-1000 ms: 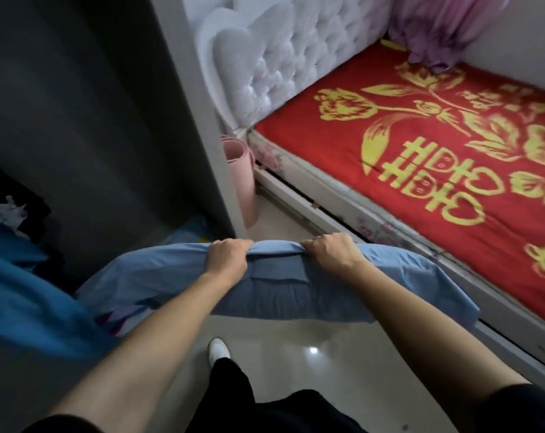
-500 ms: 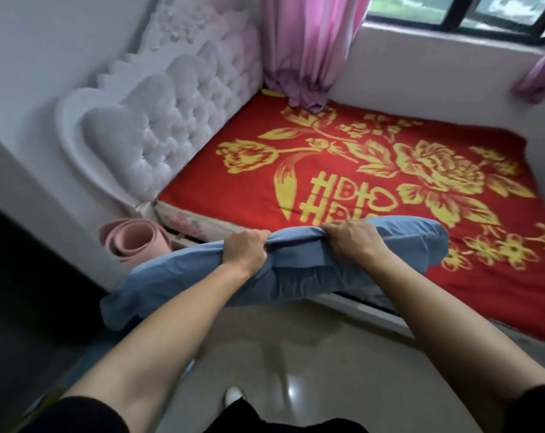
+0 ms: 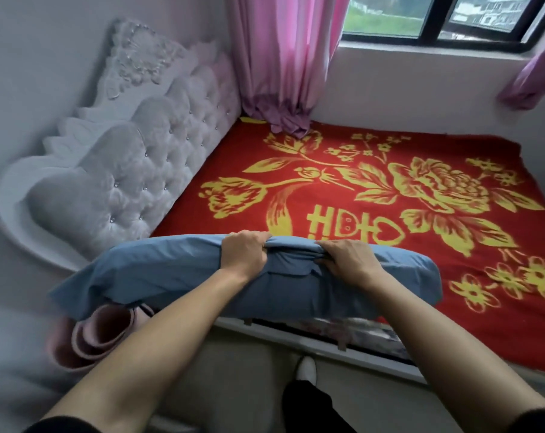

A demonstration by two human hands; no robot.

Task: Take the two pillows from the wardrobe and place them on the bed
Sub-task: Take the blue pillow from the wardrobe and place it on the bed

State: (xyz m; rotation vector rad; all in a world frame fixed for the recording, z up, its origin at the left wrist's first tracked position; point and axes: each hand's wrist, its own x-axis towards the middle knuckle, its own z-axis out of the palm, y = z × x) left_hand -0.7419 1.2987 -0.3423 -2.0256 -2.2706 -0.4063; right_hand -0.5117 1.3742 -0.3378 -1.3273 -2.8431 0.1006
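Gripping the top edge of a blue pillow [image 3: 177, 276], the left hand [image 3: 244, 254] and right hand [image 3: 349, 260] are both clamped on bunched fabric, side by side. Beyond the hands spreads the bed [image 3: 452, 270]; the pillow hangs above its near edge.

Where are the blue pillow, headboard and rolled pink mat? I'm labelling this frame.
blue pillow [image 3: 177, 276], head view, left half of its cover.
headboard [image 3: 146, 170], head view, tufted padding.
rolled pink mat [image 3: 93, 335], head view, coiled end.
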